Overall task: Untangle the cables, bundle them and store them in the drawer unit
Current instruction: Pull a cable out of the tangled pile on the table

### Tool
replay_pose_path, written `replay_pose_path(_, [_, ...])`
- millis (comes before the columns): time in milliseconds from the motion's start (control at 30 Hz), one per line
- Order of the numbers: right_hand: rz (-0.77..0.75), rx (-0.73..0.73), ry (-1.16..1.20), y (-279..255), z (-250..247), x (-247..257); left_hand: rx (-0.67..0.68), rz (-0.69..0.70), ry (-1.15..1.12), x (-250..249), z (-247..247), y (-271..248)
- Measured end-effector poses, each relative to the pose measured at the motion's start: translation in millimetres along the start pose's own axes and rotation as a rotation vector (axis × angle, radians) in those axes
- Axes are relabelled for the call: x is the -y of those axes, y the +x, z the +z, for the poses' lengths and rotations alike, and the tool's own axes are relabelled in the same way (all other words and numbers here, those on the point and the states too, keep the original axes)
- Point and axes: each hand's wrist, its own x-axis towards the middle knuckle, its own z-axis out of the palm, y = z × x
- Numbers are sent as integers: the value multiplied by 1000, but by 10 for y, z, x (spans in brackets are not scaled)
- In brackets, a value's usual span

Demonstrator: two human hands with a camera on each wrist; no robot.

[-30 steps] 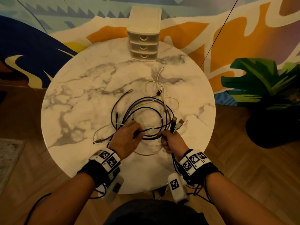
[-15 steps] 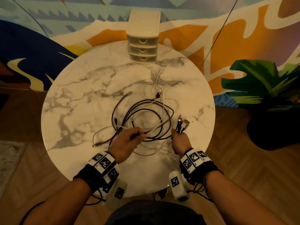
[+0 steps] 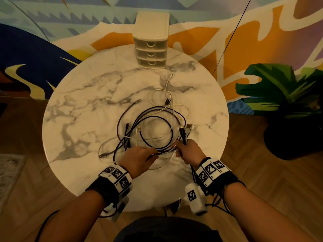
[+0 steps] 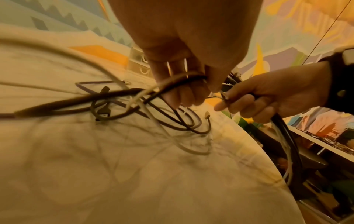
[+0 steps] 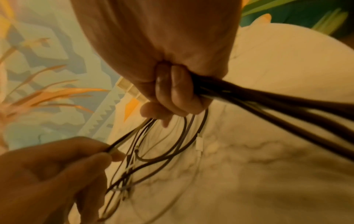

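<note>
A tangle of dark and white cables (image 3: pixel 153 123) lies in loops at the middle of the round marble table (image 3: pixel 78 109). My left hand (image 3: pixel 139 157) pinches a few dark and white strands (image 4: pixel 172 84) at the tangle's near edge. My right hand (image 3: pixel 187 151) grips a bunch of cable ends, and their plugs (image 3: pixel 186 129) stick up above the fist. The same bunch (image 5: pixel 249 97) runs out of my right fist in the right wrist view. A cream three-drawer unit (image 3: pixel 151 48) stands at the table's far edge, all drawers closed.
A potted plant (image 3: pixel 288 95) with large green leaves stands on the wooden floor to the right of the table. A painted wall rises behind the drawer unit. A thin dark line (image 3: pixel 232 32) hangs diagonally at the upper right.
My right hand moved right with the plugs, then came back toward the left hand. The strands between the two hands are shorter now. My left hand kept its pinch near the same spot.
</note>
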Motion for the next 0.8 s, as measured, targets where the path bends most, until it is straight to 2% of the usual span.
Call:
replay_pose_path(133, [-24,7,-201,-43,2,-18,69,-118,-137,-5,-25,-4])
replay_pose_path(200, [-15,-60,-174,-29,28,-31,-5,-241,-355,-2,-34,28])
replay_pose_path(267, [10,-120,-56,-17,30,-51,-146,-367,-666,0,-64,97])
replay_pose_path(333, [40,-153,77,1,-8,-69,-201,-295,-756,-7,-139,150])
replay_pose_path(433, [101,-237,360,5,-102,-22,-27,-72,-552,-1,-145,105])
replay_pose_path(533, [78,-351,588,-18,-222,45,175,-20,-224,86,8,-16])
replay_pose_path(600, [42,-411,657,-57,-274,76,146,-76,-142,187,88,-80])
replay_pose_path(733, [-50,-518,748,-129,-408,193,39,-82,-14,298,92,-159])
replay_pose_path(800, [-87,-551,800,-158,-473,293,-34,-198,50,382,11,-121])
